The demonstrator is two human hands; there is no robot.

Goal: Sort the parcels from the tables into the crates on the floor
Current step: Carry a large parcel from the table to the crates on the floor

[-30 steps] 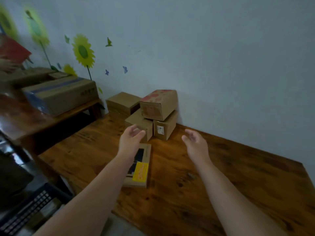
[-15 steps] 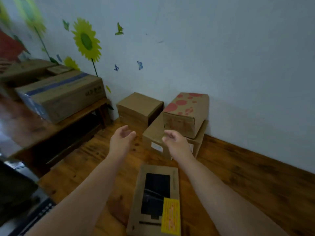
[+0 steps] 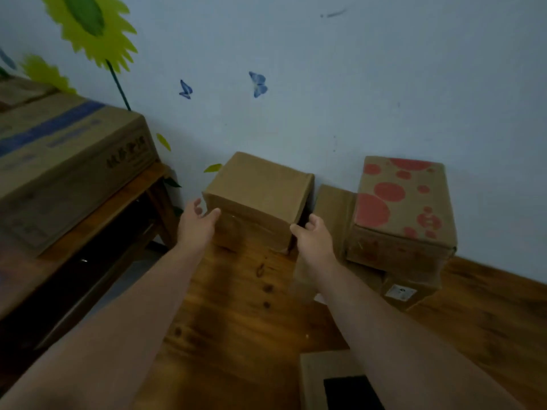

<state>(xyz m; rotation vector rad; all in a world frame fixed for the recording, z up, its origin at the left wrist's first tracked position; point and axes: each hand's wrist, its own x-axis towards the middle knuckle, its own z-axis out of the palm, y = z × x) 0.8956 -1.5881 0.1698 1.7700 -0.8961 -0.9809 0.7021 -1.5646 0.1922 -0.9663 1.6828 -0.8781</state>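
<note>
Flanking plain box (image 3: pixel 260 199) at frame centre, against wall (image 3: pixel 355 84) on table (image 3: pixel 236 321): left hand (image 3: pixel 196 229) and right hand (image 3: pixel 315 236) both spread, nothing clamped yet. Press palms squarely on opposite sides, low, before lifting; spotted box (image 3: pixel 405 202) sits close right. Contact unclear, right fingertips hidden; crates out of frame.

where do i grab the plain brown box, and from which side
Take the plain brown box by its left and right faces, one palm each, coming from the front. Its back is near the wall and it looks too wide for one hand; the left hand and right hand flank it.
</note>
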